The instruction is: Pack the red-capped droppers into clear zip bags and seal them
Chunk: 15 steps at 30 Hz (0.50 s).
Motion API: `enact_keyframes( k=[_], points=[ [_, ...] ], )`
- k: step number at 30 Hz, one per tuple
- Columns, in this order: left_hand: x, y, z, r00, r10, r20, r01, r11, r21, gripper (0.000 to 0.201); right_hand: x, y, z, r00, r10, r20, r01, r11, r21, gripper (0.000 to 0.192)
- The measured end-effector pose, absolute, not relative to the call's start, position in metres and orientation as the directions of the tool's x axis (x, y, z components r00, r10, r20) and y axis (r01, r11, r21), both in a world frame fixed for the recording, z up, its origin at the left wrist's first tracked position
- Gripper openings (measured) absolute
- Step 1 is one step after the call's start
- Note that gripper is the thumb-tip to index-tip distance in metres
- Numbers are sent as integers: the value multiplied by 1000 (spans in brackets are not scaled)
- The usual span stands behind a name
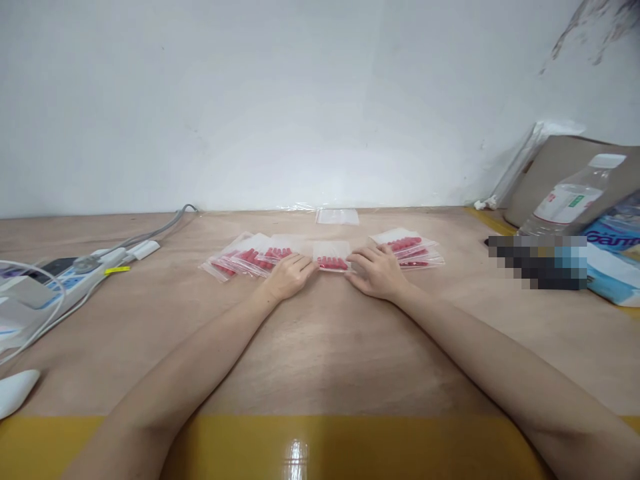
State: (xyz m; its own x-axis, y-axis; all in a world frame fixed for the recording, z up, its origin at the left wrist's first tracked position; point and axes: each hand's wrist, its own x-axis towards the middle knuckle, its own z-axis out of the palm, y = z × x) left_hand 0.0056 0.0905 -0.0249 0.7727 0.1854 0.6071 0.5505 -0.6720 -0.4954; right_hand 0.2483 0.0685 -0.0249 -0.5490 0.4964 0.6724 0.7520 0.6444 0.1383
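A small clear plastic bag of red pieces [332, 263] lies on the table between my two hands. At its left edge is my left hand [291, 276], fingers closed together and tips against the bag. My right hand [377, 272] is curled at the opposite edge, thumb and fingers closing around the bag's side. Beside my left hand, several similar bags [245, 257] overlap in a fanned row. More filled bags [407, 248] are piled just behind my right hand. What exactly the red pieces are is too small to tell.
A stack of flat clear bags [338, 217] lies near the wall. On the left are a power strip [75, 283] with cables and a white object [17, 393]. To the right stand a water bottle [567, 200], a tissue pack [613, 270] and a grey box [545, 167].
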Motion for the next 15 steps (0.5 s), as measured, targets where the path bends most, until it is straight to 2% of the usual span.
enact_keyframes(
  k=[2,5,7,10,13,15],
  points=[
    [6,90,-25,787,173,592,529,-682,-505,19,239,67,-28,-532,551,643,771,629,98,36],
    [7,88,-24,803,149,577,489,-718,-496,17,227,71,-34,-515,647,562,792,610,23,33],
    [7,87,-21,776,188,601,522,-728,-445,19,225,77,-38,-520,684,511,796,605,-1,33],
    [2,85,-16,669,351,655,675,-656,-338,33,231,86,-37,-567,656,498,792,600,111,34],
    [-4,84,-16,545,519,658,814,-514,-269,33,248,91,-29,-623,572,534,765,588,262,33],
    [-7,84,-18,476,601,642,870,-428,-243,33,264,92,-22,-631,548,549,763,565,313,33]
  ],
)
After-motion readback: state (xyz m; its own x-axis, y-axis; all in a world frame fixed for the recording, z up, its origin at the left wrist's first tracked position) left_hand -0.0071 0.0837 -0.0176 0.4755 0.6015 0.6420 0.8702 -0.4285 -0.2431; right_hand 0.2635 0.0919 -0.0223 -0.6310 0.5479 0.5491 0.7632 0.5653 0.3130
